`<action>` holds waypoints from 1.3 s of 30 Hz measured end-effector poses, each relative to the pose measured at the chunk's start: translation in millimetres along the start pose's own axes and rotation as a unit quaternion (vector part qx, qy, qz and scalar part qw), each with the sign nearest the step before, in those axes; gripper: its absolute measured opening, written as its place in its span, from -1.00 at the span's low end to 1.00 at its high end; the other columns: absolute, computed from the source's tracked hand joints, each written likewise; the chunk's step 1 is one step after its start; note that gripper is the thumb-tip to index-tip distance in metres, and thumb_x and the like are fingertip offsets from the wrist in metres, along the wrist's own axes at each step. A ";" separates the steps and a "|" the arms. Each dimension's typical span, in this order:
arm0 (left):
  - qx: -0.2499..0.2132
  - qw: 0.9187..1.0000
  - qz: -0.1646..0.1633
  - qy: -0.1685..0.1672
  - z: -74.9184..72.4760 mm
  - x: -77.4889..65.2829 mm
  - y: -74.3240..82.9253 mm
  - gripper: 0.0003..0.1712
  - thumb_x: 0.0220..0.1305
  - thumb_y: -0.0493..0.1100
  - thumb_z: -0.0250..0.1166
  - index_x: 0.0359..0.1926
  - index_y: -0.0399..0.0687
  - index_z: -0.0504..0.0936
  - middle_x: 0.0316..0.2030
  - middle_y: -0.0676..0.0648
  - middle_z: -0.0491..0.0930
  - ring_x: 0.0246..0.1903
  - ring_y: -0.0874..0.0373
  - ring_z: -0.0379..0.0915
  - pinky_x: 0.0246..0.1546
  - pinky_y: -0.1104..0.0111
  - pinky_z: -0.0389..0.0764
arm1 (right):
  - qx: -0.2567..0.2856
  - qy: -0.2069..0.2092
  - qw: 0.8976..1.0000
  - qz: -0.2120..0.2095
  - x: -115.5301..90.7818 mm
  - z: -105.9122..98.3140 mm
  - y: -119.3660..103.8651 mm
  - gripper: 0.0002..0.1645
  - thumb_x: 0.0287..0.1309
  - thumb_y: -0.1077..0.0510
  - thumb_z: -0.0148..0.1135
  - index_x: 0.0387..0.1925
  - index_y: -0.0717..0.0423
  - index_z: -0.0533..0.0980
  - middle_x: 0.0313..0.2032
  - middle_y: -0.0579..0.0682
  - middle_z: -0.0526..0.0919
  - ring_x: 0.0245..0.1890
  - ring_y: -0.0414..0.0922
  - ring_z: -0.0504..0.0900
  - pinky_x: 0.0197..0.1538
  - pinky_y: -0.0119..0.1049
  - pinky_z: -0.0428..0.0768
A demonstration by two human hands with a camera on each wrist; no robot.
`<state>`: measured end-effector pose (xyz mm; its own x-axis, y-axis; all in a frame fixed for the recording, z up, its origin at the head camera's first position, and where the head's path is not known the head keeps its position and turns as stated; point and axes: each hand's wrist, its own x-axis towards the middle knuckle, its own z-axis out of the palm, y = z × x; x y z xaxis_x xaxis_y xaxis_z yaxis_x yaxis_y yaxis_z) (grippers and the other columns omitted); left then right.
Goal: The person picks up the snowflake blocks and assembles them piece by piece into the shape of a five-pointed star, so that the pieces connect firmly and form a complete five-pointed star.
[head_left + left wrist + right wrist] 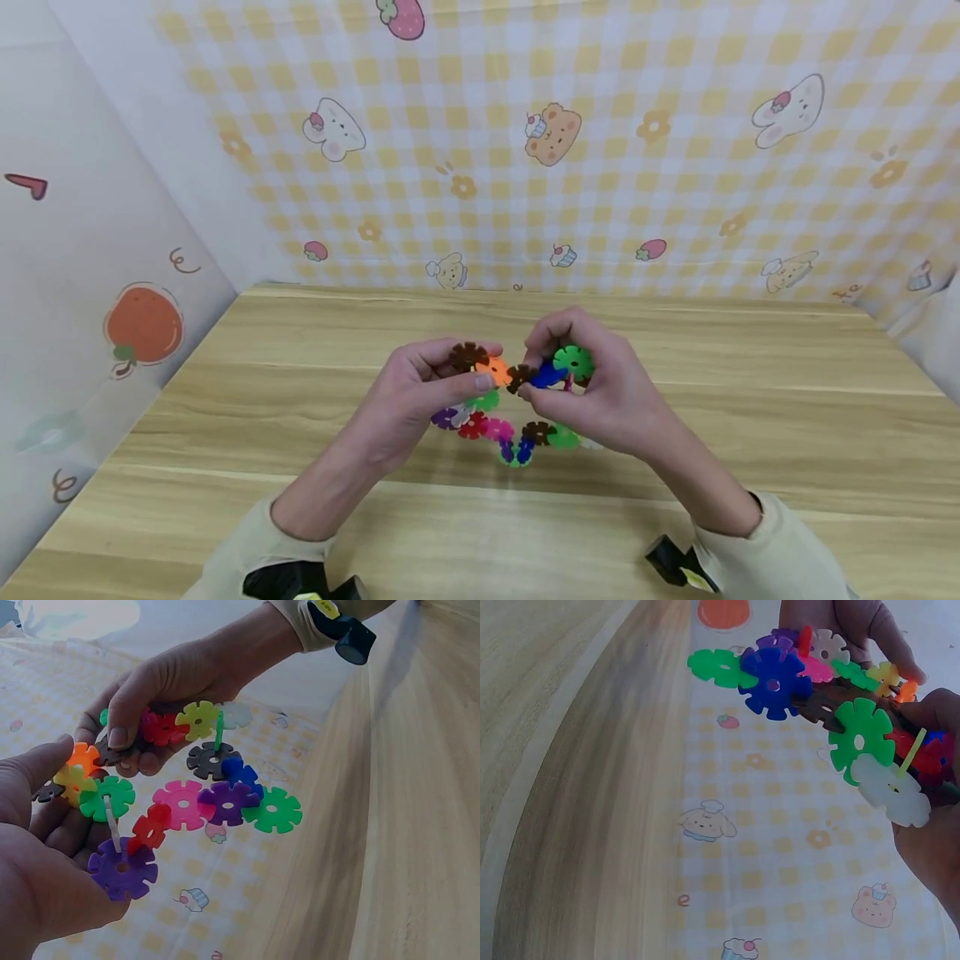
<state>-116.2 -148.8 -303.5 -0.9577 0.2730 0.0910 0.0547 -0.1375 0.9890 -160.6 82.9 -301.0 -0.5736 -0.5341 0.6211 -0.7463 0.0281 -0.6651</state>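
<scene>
Between my two hands is a loop of interlocked plastic snowflake discs in many colours, held above the table. My left hand pinches the loop by an orange snowflake disc, with a brown one beside it. My right hand grips the loop around a blue snowflake disc, thumb and fingers near a small brown disc facing the orange one. A green disc shows at the right palm. The loop's lower part hangs toward me, with pink, purple and green discs in the left wrist view.
The wood-grain table spreads beneath both hands. Behind it rises a yellow checked cloth printed with cartoon animals, and a pale printed cloth stands on the left. Each wrist wears a black camera mount.
</scene>
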 end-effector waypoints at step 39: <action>0.028 0.999 -0.019 -0.008 1.2 -0.5 4.4 -0.64 0.39 -0.18 0.33 0.08 -0.33 0.69 -0.11 -0.05 0.75 0.09 -0.06 0.57 0.25 0.09 0.50 | 0.099 -0.001 0.987 0.127 -1.2 3.9 -1.8 -0.58 0.06 0.49 0.38 -0.11 0.24 0.40 -0.22 0.14 0.56 -0.36 0.00 0.66 -0.39 -0.25 0.69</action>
<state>-115.2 -148.4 -299.1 -0.9547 0.2927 0.0538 0.0335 -0.0740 0.9967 -157.3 80.3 -302.2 -0.7331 -0.5327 0.4228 -0.4972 -0.0044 -0.8676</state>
